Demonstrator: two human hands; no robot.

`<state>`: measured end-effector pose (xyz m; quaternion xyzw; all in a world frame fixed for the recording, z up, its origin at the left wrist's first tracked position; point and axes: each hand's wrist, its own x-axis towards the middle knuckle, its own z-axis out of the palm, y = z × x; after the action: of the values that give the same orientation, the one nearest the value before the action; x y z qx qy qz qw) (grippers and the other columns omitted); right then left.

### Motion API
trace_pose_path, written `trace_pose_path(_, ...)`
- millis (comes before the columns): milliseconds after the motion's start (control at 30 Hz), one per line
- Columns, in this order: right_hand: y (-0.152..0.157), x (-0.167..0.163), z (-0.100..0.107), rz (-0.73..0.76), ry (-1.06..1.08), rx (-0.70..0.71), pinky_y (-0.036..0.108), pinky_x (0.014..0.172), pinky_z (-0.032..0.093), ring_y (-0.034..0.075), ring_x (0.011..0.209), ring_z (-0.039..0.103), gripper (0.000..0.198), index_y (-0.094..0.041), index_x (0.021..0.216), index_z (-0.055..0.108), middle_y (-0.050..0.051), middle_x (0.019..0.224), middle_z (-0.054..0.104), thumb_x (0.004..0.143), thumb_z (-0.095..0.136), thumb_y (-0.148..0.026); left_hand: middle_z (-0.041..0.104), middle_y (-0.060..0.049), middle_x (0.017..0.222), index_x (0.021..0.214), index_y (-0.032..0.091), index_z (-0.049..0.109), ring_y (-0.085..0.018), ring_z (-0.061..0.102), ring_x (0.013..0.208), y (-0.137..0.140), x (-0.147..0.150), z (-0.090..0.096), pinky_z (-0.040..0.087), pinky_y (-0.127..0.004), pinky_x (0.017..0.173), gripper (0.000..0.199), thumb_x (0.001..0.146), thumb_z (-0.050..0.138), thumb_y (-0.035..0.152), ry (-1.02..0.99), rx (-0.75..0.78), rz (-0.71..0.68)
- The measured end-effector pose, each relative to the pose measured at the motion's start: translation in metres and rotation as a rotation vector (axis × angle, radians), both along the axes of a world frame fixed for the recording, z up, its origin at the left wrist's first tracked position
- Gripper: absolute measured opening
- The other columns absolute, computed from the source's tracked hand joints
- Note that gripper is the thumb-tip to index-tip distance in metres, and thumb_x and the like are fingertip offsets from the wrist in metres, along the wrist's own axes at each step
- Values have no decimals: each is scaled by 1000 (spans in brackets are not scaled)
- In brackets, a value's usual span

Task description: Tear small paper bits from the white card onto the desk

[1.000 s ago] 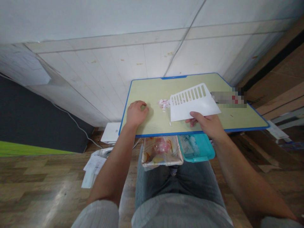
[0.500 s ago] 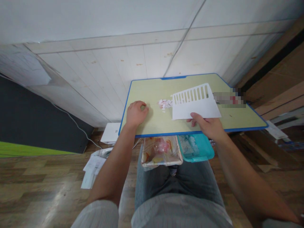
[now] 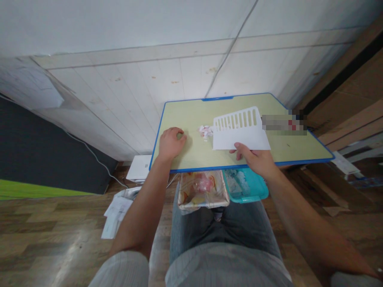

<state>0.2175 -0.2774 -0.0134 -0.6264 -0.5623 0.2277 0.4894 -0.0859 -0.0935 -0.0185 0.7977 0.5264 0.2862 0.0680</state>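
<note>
My right hand grips the lower edge of a white slotted plastic panel, thumb on top. The panel is tilted over the pale yellow board with the blue rim, its row of slots along the far side. Beside the panel's left edge lies a small pile of pinkish-white scraps, partly covered by it. On the board's left part rests my left hand, its fingers curled in and the thumb side forming a loop with nothing visible inside. A gap separates it from the scraps.
Below the board's near edge sit a lined tray with pink contents and a turquoise bin holding whitish pieces. A blurred-out item lies at the board's right. A white wall stands behind; cardboard is at right.
My right hand and the slotted panel have shifted a little left, closer over the scraps. My left hand has stayed in place. The view has turned slightly.
</note>
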Motion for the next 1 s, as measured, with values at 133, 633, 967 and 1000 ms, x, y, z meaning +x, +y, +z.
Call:
trace_pose_path(133, 1, -3, 4, -15, 26, 47, 47, 102, 67, 30, 87, 84, 69, -30, 56, 69, 10, 82, 86, 107, 72, -76, 90, -13, 133, 111, 24, 86, -37, 80, 131, 3, -1, -4, 60, -54, 124, 16, 100, 74, 24, -10, 17, -9)
trace_pose_path(633, -2, -2, 4, -100, 133, 37, 43, 82, 68, 28, 69, 79, 55, -30, 58, 69, 8, 66, 78, 99, 78, -66, 78, -9, 161, 143, 35, 92, -35, 72, 151, -30, 12, 13, 53, -58, 134, 36, 110, 80, 43, 102, -1, -679)
trace_pose_path(967, -8, 9, 11, -100, 64, 20, 41, 81, 68, 27, 71, 79, 51, -31, 61, 69, 9, 72, 81, 102, 77, -61, 76, -8, 162, 153, 40, 86, -35, 68, 154, -43, 15, 25, 50, -58, 134, 40, 118, 67, 44, 252, -13, -741)
trace_pose_path(1000, -9, 10, 11, -98, 56, 18, 42, 82, 69, 27, 72, 79, 52, -31, 61, 69, 9, 73, 82, 103, 76, -61, 76, -9, 162, 156, 41, 84, -35, 67, 154, -44, 16, 25, 49, -57, 134, 42, 118, 66, 43, 254, -12, -748)
